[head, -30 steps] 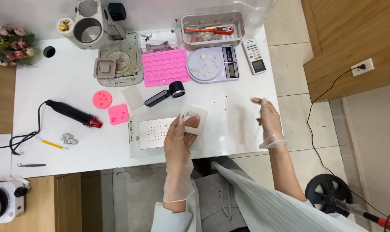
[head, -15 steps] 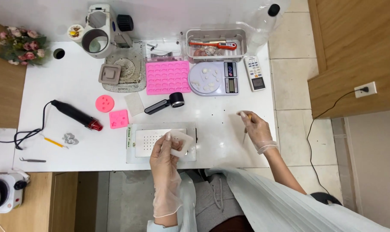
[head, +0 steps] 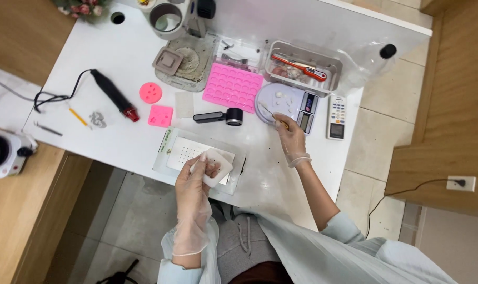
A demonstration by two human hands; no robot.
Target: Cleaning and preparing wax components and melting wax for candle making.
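A white bench (head: 118, 63) fills most of the view, with wooden furniture to its left and tiled floor to its right, and its tools sit in a loose arc at arm's reach of the seated person. At the far edge stands a grey machine with a round opening (head: 170, 16), and below it a grey square mould (head: 170, 60) rests on a crusted tray. Next comes a pink silicone mould sheet (head: 232, 87), lying flat so its cavities face up, then a clear plastic box (head: 302, 66) holding red-handled tools. A round-plated digital scale (head: 284, 102) sits just right of the pink sheet, with a white remote-like device (head: 336, 117) beside it. To the left lie a black heat tool with a red tip (head: 112, 94), its cord trailing off the bench, and two small pink moulds (head: 156, 104). Near the front edge a clear tray holding a white perforated plate (head: 189, 152) sits square before the person. The gloved left hand (head: 194, 184) grips a small white square mould (head: 213, 165) above that plate, tilted toward the face, seemingly for a better look. The gloved right hand (head: 290, 139) pinches a thin stick-like tool (head: 273, 113), its tip reaching over the scale's plate, where small white bits lie.
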